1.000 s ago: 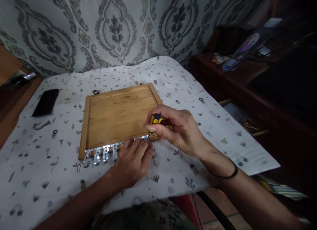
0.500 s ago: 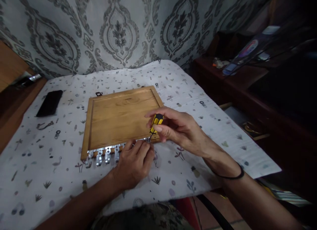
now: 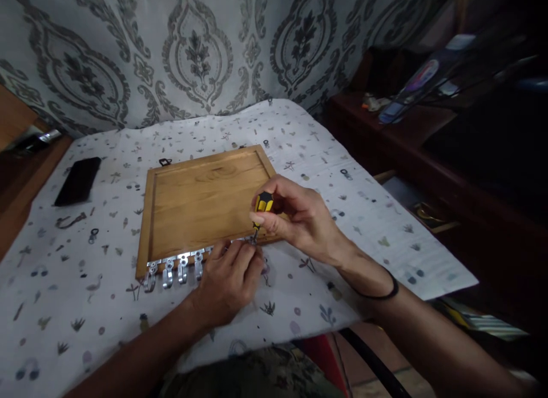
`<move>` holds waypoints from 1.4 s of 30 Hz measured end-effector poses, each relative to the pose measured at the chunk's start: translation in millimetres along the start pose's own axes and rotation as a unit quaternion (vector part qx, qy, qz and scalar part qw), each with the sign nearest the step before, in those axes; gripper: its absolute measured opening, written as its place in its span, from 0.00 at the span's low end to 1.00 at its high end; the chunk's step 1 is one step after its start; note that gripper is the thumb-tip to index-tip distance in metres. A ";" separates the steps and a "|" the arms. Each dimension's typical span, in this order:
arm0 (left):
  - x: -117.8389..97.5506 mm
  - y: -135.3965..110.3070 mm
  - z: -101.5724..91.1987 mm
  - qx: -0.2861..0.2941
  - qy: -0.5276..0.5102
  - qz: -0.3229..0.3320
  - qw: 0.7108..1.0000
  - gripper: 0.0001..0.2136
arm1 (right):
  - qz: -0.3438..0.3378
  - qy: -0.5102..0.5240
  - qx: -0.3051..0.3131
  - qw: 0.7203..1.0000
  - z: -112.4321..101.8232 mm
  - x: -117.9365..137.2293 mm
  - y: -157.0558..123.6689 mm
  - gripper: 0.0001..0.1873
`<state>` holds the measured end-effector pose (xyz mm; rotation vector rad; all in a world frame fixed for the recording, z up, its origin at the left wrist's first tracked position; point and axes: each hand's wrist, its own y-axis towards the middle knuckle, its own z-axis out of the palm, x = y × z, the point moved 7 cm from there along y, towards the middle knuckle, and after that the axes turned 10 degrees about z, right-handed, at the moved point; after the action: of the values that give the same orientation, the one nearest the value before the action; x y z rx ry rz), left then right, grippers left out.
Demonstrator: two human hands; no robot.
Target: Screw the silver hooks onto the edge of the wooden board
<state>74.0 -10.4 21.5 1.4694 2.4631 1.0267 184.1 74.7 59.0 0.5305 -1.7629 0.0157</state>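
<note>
In the head view, the right hand [image 3: 295, 218] held a yellow and black screwdriver [image 3: 263, 205] by its handle, thumb on the near side and fingers bent round the far side. The tool leaned slightly, its metal shaft pointing down to the right-hand part of a silver hook rail [image 3: 183, 257]; whether the tip sat in a screw was too small to tell. The left hand [image 3: 231, 284] lay over the rail just beside that tip, fingers bent and touching it; whether they were closed around the metal or only pressing on it could not be told. The rail ran along the near edge of a framed wooden board [image 3: 205, 206], with four hooks showing to the left of the hand and hanging past the edge. The board lay flat near the middle of a white patterned cloth [image 3: 363, 244], and a small dark fitting [image 3: 165, 162] stuck out at its far left corner. A black phone [image 3: 77, 181] lay well apart from the board, to its left. A dark band [image 3: 387, 292] circled the right wrist. Behind the cloth hung a grey patterned curtain [image 3: 197, 55], and a bottle [image 3: 409, 89] leaned at the far right.
</note>
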 end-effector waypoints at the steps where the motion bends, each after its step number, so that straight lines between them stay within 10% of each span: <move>1: -0.1 0.0 0.4 0.001 -0.002 0.000 1.000 0.10 | 0.009 0.014 0.024 1.000 0.1 -0.6 1.2 0.18; 8: 0.5 0.6 0.1 -0.004 0.004 -0.007 1.000 0.08 | 0.070 0.085 0.148 0.983 8.1 -5.6 2.7 0.20; 19: 0.1 -0.5 1.2 0.005 -0.005 -0.001 1.000 0.06 | -0.088 -0.055 -0.044 0.994 4.1 -4.0 -2.4 0.16; 42: -3.0 -9.1 9.5 0.017 -0.018 -0.008 1.000 0.06 | -0.068 0.019 -0.030 0.997 2.2 -13.6 -6.5 0.14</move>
<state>72.6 -10.8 8.0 1.4609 2.4755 0.9525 186.7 72.9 44.1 0.6004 -1.6814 -0.1212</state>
